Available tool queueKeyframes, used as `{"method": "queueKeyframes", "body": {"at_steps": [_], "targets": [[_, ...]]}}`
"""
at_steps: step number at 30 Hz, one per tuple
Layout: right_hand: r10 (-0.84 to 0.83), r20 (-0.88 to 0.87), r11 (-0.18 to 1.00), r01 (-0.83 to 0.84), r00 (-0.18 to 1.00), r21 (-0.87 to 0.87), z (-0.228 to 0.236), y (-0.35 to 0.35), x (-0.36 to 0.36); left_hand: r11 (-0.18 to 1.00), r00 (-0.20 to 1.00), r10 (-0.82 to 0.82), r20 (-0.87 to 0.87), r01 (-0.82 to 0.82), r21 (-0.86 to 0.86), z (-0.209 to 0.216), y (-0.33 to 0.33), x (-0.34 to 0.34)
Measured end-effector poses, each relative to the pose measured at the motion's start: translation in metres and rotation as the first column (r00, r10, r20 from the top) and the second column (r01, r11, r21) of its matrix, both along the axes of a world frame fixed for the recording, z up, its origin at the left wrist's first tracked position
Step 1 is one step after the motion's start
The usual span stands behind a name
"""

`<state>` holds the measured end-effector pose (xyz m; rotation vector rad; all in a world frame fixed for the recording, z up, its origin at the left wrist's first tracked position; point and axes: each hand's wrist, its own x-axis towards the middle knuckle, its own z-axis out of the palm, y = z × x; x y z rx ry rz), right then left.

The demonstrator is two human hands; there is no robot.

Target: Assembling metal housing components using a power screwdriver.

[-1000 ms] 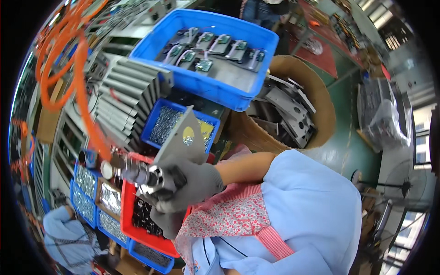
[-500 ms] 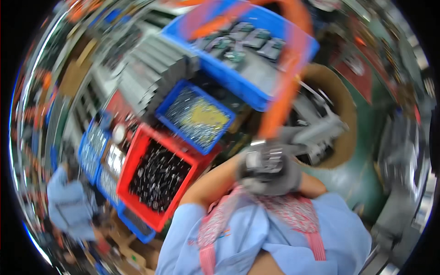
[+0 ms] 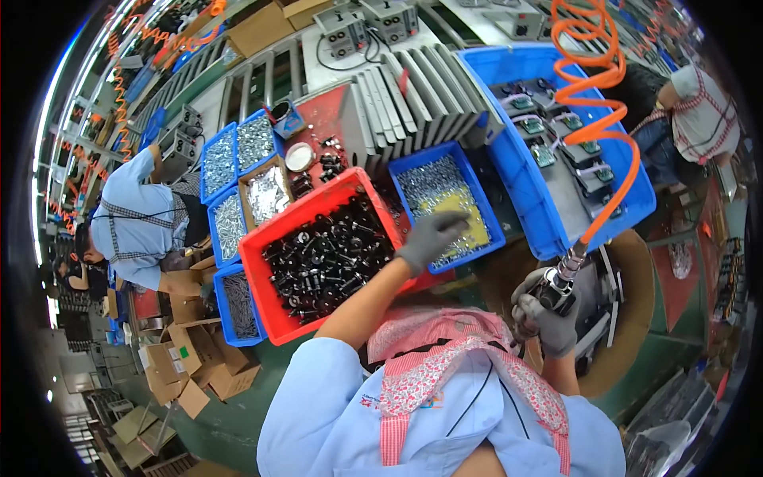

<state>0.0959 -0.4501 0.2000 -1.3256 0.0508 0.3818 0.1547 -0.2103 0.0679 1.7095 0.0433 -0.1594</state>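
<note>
In a grey glove, my left hand [image 3: 433, 237] reaches over the blue bin [image 3: 494, 235] of small silver screws [image 3: 429, 183], fingers outstretched and holding nothing I can see. A yellow piece [image 3: 478, 228] lies in that bin beside the fingertips. My right hand [image 3: 550, 312], gloved too, is closed around an air screwdriver [image 3: 556, 288] in front of my chest. From its metal fitting an orange coiled hose [image 3: 616, 195] runs upward. Left of my left hand, a red bin [image 3: 256, 266] holds many black knobbed parts [image 3: 326, 258].
A large blue crate [image 3: 548, 230] with circuit-board assemblies stands at the far right. Grey metal panels [image 3: 397, 99] stand in a row behind the screw bin. Several small blue bins [image 3: 226, 262] of hardware line the left. A round cardboard bin [image 3: 632, 318] holds metal parts. Co-workers sit left and right.
My hands, together on the tool before, are now apart: the left has moved over the screw bin, the right keeps the screwdriver lower right. The view has turned, and the earlier blur is gone.
</note>
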Motion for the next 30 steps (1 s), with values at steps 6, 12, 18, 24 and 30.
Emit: {"method": "queueKeyframes", "body": {"at_steps": [6,12,18,24,30], "targets": [[-0.006,-0.052,1.0,0.005,0.999,-0.017,0.006,0.053,0.008,0.573,0.785,0.386,0.484,-0.616,0.541,-0.001,0.144,0.056],[-0.007,-0.036,0.998,0.005,0.999,-0.068,0.009,0.096,0.0,0.691,0.858,0.487,-0.162,-0.265,0.673,0.012,0.192,0.109],[-0.107,-0.021,0.989,0.104,0.994,-0.108,0.003,0.127,-0.004,0.906,0.856,0.419,-0.304,-0.369,0.209,-0.05,0.221,0.141],[-0.107,0.005,0.982,0.107,0.994,-0.154,0.002,0.142,-0.004,0.806,0.794,0.578,-0.19,-0.518,0.285,-0.059,0.244,0.126],[-0.087,0.009,0.979,0.087,0.996,-0.183,0.007,0.158,0.008,0.851,0.848,0.507,0.156,-0.463,-0.25,-0.026,0.25,0.084]]}}
